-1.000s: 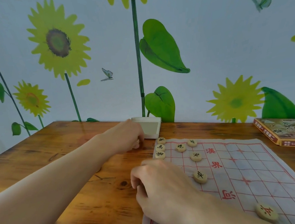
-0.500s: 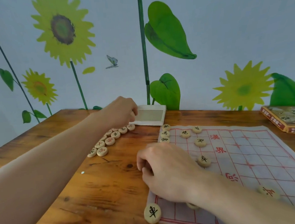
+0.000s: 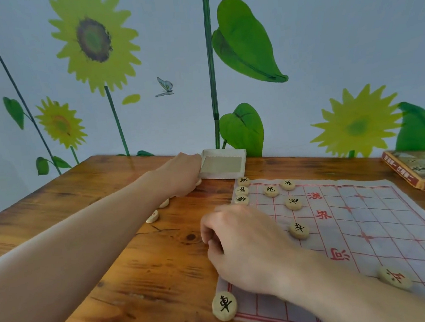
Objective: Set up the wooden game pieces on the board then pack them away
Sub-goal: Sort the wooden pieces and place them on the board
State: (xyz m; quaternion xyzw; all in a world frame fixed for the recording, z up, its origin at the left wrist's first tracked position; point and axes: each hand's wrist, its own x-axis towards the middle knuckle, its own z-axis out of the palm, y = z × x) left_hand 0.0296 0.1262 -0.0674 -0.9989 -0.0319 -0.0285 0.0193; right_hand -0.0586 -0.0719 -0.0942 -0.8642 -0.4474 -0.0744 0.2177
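Note:
The cloth game board [image 3: 366, 227] with its red grid lies on the right half of the wooden table [image 3: 107, 260]. Round wooden pieces stand on it: three in its far-left column [image 3: 241, 190], several more near them [image 3: 293, 202], one at the near-left corner [image 3: 224, 305] and one at the near right [image 3: 395, 279]. My right hand [image 3: 242, 248] rests on the board's left edge with fingers curled; what it holds is hidden. My left hand [image 3: 182, 176] reaches over a row of loose pieces [image 3: 152, 216], its fingers curled down on the farthest piece, beside the white box tray [image 3: 215, 177].
The white tray stands open against the wall behind the board. A printed box lid [image 3: 420, 168] lies at the table's far right. A sunflower-patterned wall closes off the table's far side. My left forearm covers most of the loose row.
My left hand has dropped onto the far end of the loose row, next to the tray. My right hand has stayed at the board's left edge. The view has tilted downward.

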